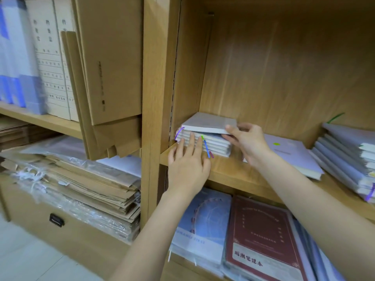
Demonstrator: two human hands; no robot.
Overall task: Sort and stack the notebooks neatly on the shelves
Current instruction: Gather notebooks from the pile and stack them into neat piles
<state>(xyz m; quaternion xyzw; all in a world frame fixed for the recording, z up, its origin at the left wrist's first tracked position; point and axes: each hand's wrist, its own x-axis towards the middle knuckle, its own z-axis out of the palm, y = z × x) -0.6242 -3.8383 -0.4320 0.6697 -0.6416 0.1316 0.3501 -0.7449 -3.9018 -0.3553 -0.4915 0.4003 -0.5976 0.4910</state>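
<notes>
Two hands met at the notebook stack (205,141) in the shelf's (229,169) left corner. Left hand (186,165) pressed straight fingers flat against its near edge; right hand (246,141) pinched the tilted top notebook (209,121) at its right end, long axis running left-right.

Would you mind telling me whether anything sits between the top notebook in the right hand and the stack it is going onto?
Nothing visible does. The right hand pinches the top notebook by its right edge, lifted slightly above the stack. The left hand rests straight fingers against the stack's front edge, below the gap, not in it.
</notes>
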